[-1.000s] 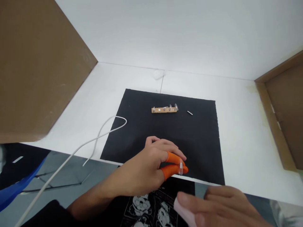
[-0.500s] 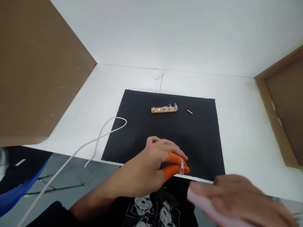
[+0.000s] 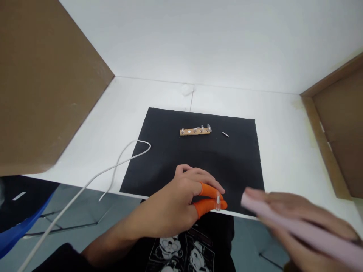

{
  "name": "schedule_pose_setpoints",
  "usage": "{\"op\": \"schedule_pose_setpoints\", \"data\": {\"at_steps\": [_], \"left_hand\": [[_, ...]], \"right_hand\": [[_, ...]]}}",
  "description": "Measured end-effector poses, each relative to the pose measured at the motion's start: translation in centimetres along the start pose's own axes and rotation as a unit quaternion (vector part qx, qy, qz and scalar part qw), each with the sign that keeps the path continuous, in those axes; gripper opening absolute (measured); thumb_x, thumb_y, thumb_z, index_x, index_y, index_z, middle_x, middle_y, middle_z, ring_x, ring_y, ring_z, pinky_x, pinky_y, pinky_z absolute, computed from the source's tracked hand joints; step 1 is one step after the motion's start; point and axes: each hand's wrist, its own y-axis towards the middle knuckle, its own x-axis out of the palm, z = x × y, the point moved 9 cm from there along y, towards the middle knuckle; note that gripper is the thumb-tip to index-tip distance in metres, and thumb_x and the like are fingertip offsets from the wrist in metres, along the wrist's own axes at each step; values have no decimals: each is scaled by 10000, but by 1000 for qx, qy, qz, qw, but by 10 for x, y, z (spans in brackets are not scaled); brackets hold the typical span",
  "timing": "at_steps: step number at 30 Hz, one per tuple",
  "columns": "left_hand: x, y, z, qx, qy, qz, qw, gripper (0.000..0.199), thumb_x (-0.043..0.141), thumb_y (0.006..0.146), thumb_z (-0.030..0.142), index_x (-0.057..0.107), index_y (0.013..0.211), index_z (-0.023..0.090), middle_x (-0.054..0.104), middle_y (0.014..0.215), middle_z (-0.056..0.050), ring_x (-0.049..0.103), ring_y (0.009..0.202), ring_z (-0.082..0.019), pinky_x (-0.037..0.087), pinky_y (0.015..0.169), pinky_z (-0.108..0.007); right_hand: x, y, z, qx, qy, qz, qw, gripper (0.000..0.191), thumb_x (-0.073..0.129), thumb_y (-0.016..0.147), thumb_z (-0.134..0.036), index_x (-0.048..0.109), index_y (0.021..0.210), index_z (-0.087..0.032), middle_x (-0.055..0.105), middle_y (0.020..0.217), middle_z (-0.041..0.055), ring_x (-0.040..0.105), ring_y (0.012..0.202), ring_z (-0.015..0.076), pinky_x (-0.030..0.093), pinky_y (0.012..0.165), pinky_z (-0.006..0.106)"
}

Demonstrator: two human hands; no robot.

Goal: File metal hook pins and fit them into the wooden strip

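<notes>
My left hand (image 3: 188,194), orange rubber covers (image 3: 207,207) on its thumb and index finger, pinches a small clear nail tip (image 3: 217,202) upright at the near edge of a black mat (image 3: 167,158). To the right, my right hand (image 3: 306,223) is wrapped around a long, pale pink bar-shaped thing (image 3: 306,232). Motion blurs its edges, so I cannot tell its kind. The two hands are apart. Farther back on the mat lies a wooden strip (image 3: 185,132) with several metal dots, some bearing clear nail tips (image 3: 209,128). Beside it is a short whitish stick (image 3: 225,134).
A white cable (image 3: 96,175) loops over the mat's left edge and hangs off the table. Brown cardboard panels (image 3: 51,87) stand at left and right, a white wall behind. A crumpled clear scrap (image 3: 187,90) lies at the back of the white table (image 3: 283,151).
My right hand has moved up and rightward, turning so that more of the pink bar shows. My left hand keeps its pinch on the nail tip, nearly still. The view shifts slightly.
</notes>
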Motion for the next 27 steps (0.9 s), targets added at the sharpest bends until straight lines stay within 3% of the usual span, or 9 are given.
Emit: {"op": "schedule_pose_setpoints", "data": {"at_steps": [2, 5, 7, 9, 11, 13, 16, 20, 27], "left_hand": [[1, 0, 0, 0, 2, -1, 1000, 181, 686, 1026, 127, 791, 1089, 261, 771, 1317, 59, 615, 1317, -188, 295, 1192, -396], [-1, 0, -1, 0, -5, 3, 1000, 164, 682, 1034, 139, 794, 1060, 257, 778, 1294, 69, 624, 1305, -174, 308, 1174, -375], [-1, 1, -1, -1, -9, 6, 1000, 157, 677, 1043, 155, 795, 1048, 259, 779, 1292, 74, 628, 1302, -173, 295, 1182, -382], [-1, 1, 0, -1, -9, 4, 1000, 163, 676, 1042, 153, 796, 1046, 263, 778, 1295, 72, 626, 1304, -181, 283, 1192, -397], [0, 0, 0, -2, -5, -1, 1000, 180, 678, 1032, 134, 797, 1059, 265, 776, 1303, 66, 620, 1308, -193, 272, 1205, -412], [0, 0, -1, -4, -4, -1, 1000, 188, 683, 1022, 120, 795, 1079, 261, 772, 1315, 54, 617, 1306, -201, 268, 1214, -423], [0, 1, -1, -4, -5, 0, 1000, 174, 685, 1021, 120, 796, 1052, 250, 779, 1300, 52, 624, 1292, -198, 288, 1195, -418], [-1, 2, 0, 1, -5, 5, 1000, 176, 662, 1044, 144, 800, 1039, 253, 784, 1285, 63, 622, 1292, -191, 315, 1170, -406], [2, 0, -5, -9, 0, -2, 1000, 226, 679, 1006, 83, 793, 1087, 260, 774, 1313, 49, 614, 1308, -204, 295, 1197, -423]], "right_hand": [[-7, 1, 3, 0, -21, 26, 999, 277, 824, 849, -181, 779, 1096, -298, 843, 1099, 8, 839, 886, 239, 721, 748, 307], [6, -9, -8, -47, -15, -30, 998, 135, 726, 977, -325, 793, 1094, -338, 850, 1011, -17, 836, 834, 210, 707, 722, 292], [15, -15, -15, -69, -2, -71, 995, 182, 641, 1036, -456, 799, 1051, -368, 849, 949, -44, 830, 781, 189, 699, 728, 285], [15, -14, -12, -56, -7, -79, 995, 218, 612, 1048, -480, 790, 1043, -355, 851, 975, -42, 834, 796, 195, 701, 740, 284], [5, -7, -3, -19, -34, -39, 998, 101, 706, 997, -367, 764, 1060, -314, 850, 1042, -20, 838, 867, 201, 699, 779, 259], [-6, -3, 6, 33, -70, 22, 997, 142, 797, 915, -269, 746, 1047, -284, 846, 1080, 3, 835, 925, 191, 685, 813, 213], [-10, -9, 4, 48, -72, 74, 994, 137, 806, 903, -344, 765, 1023, -294, 841, 1059, 23, 834, 933, 225, 709, 779, 263], [6, -19, -11, 1, -44, 19, 999, 242, 819, 885, -462, 788, 1082, -324, 835, 1049, 43, 832, 967, 300, 734, 742, 375], [19, -21, -24, -43, -63, -60, 995, 263, 756, 936, -492, 791, 1143, -334, 842, 1111, 39, 831, 974, 268, 715, 798, 346]]}}
